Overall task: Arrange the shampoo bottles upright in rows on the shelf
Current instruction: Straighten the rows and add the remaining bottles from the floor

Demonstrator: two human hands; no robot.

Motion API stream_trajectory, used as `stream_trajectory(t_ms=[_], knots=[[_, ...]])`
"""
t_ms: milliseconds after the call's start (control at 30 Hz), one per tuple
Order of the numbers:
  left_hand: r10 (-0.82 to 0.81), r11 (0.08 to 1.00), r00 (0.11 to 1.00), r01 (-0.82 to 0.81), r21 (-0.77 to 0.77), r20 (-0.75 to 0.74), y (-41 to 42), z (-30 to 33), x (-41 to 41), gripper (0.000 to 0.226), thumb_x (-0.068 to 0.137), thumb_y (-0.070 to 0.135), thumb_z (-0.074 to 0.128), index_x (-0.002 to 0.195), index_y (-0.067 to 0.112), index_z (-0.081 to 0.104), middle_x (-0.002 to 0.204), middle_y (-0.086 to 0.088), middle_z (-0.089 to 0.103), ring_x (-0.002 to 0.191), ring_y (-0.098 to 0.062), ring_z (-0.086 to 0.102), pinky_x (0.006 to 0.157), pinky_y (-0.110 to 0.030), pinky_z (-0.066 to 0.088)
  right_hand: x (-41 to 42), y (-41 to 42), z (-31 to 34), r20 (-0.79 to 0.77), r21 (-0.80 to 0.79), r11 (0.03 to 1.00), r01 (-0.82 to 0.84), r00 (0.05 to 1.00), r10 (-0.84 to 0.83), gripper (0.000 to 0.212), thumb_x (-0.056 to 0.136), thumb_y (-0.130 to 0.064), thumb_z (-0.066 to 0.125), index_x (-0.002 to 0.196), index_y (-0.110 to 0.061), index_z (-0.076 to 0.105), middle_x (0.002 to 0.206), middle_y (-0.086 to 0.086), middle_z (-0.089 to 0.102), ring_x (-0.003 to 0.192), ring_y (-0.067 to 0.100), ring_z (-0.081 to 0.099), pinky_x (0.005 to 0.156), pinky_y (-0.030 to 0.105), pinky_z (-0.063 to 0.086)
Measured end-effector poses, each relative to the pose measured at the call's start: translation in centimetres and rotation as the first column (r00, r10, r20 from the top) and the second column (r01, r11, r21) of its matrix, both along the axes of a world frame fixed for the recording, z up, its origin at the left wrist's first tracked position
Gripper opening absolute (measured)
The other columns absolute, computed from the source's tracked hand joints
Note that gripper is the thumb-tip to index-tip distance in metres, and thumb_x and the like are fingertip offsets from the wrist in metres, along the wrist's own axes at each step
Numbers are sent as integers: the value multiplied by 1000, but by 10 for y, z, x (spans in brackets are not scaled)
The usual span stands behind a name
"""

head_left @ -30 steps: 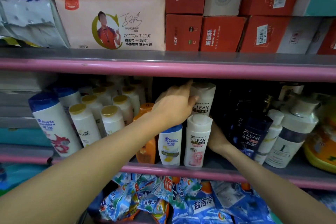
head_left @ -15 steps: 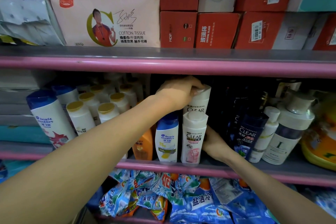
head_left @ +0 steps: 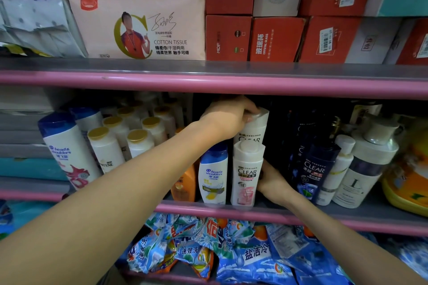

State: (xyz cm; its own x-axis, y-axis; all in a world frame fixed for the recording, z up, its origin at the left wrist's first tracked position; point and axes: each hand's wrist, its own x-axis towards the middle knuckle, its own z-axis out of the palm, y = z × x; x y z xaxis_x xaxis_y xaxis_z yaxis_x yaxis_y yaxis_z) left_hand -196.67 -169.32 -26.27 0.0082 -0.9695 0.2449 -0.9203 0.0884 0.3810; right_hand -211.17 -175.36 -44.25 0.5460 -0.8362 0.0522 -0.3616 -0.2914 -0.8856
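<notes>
Right now the left hand is closing over the cap of the rear Clear bottle, seating it upright behind the front Clear bottle on the shelf. The right hand is steadying the front one at its 3 o'clock side, fingers mostly hidden, so its grip is unclear. Next, judging by the row, the rear bottle is needing a square alignment at 12 o'clock of the front.

clear bottle before another (upright)
</notes>
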Motion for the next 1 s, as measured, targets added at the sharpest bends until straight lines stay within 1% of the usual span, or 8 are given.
stream_trajectory(t_ms=[167,300,433,533,600,700,900,1000], knots=[[-35,999,999,35,5,8,1,-2,1,33,98,22,49,130,27,56,135,5,55,121,-20,53,98,-25,41,-1,-1,5,-57,-4,1000,-7,998,7,73,78,-14,73,141,-26,37,128,-7,56,121,11,51,95,22,43],[-92,994,996,91,-64,-18,21,1,0,37,97,22,50,134,25,53,133,4,58,119,-17,54,97,-21,39,-13,1,27,-340,-7,1000,-31,940,27,84,74,-8,74,145,-14,30,141,7,47,128,23,46,107,38,40],[-111,968,972,59,-244,-206,65,3,-7,32,93,21,55,123,19,63,120,7,65,112,-8,58,91,-9,36,-37,28,54,-431,-174,978,119,884,-184,33,80,-11,67,113,-10,62,111,11,67,100,23,62,83,27,48],[-145,965,909,42,-261,-392,110,-10,-9,23,91,16,58,111,18,69,100,11,69,92,3,62,82,-5,43,-48,69,68,-376,-108,985,131,912,-162,2,83,-19,67,83,-18,66,88,3,71,77,16,64,71,27,50],[-138,975,864,34,-218,-484,142,-31,-7,20,91,13,59,107,17,70,97,8,70,87,3,62,78,-5,46,-48,102,68,-379,-15,998,62,923,-63,5,84,-21,67,79,-20,67,74,2,71,64,12,62,63,27,50],[-44,997,792,-6,-79,-609,182,-82,-4,19,89,9,61,104,12,71,98,-1,72,90,-12,66,83,-21,52,-35,145,50,-360,102,995,-5,932,42,8,85,-20,67,78,-16,65,61,1,64,53,11,53,57,24,45],[289,944,749,-119,307,-597,233,-227,8,20,86,6,61,103,10,71,96,-5,72,90,-19,67,86,-28,51,6,191,-46,-503,153,982,-108,847,171,7,84,-22,66,78,-20,62,78,0,65,78,18,60,75,32,48],[453,841,772,-204,501,-445,249,-304,15,24,87,11,60,109,11,69,107,-6,71,99,-21,65,85,-23,44,21,203,-112,-665,196,972,-131,711,230,19,84,-30,64,100,-20,62,105,6,66,99,23,60,78,29,43]])
